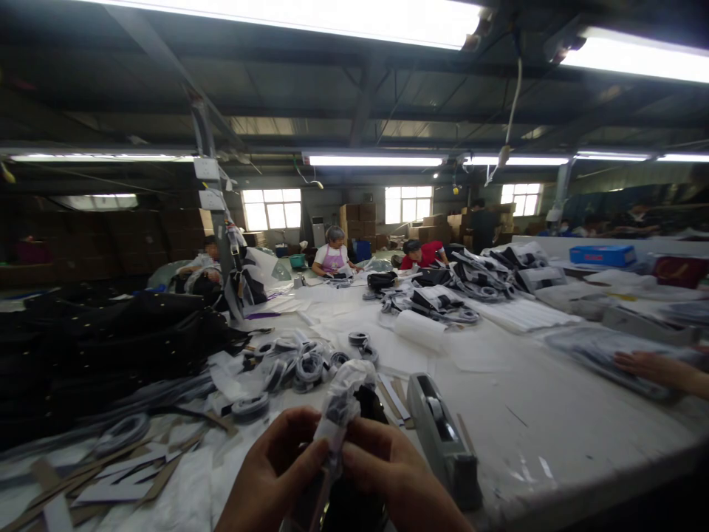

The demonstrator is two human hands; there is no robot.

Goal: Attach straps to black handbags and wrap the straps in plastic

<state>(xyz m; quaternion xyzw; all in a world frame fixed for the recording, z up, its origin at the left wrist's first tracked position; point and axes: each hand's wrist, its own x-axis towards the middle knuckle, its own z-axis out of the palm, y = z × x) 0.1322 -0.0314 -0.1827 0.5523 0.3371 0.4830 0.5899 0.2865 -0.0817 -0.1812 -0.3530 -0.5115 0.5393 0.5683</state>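
Observation:
A narrow piece wrapped in thin white film or tissue [339, 403] stands up between my two hands, low in the middle of the view. My left hand [282, 462] pinches it from the left with thumb and fingers. From the right, my right hand [391, 465] is closed on the same wrapped piece. Something black and shiny shows behind and below it, mostly hidden by my hands. Just right of my right hand stands a grey tape dispenser [443, 436]. Beyond my hands lie several coiled grey straps [309, 367] in clear wrapping.
Black bags with studs [111, 347] are heaped at the left. Cardboard and paper strips [119, 473] litter the near left. A co-worker's hand [648, 367] rests on a plastic-wrapped item at the right. More wrapped goods [481, 273] and a blue box [602, 256] stand farther back; two people sit across the table.

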